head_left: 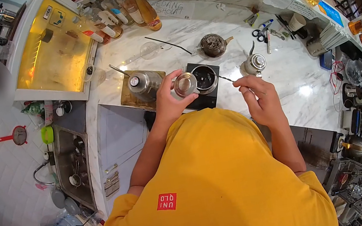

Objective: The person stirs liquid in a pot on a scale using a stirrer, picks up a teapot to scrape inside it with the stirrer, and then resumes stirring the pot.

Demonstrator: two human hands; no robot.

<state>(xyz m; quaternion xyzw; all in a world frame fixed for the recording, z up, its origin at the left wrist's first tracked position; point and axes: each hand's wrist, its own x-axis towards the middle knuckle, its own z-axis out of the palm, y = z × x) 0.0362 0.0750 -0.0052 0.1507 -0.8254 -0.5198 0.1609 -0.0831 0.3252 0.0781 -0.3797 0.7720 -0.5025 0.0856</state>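
My left hand [170, 99] is wrapped round a small clear cup or jar [185, 84], seen from above, close to a dark scale [201, 103]. On that scale stands a round glass vessel [205, 79] with dark contents. My right hand [260, 99] pinches a thin bar spoon with a twisted handle [227, 78], its far end reaching to the glass vessel; whether it touches the contents I cannot tell. Left of my left hand, a steel canister [144, 84] with a rod sticking up sits on a wooden board [133, 101]. A small steel kettle [255, 64] stands beyond my right hand.
At the back are a brown teapot [214, 45], a black straw-like stick [168, 45] and several bottles [143, 7]. Scissors [257, 33] and pens lie at right. A lit glass-front cabinet [46, 49] and a sink [72, 161] are left. The counter's front edge runs before me.
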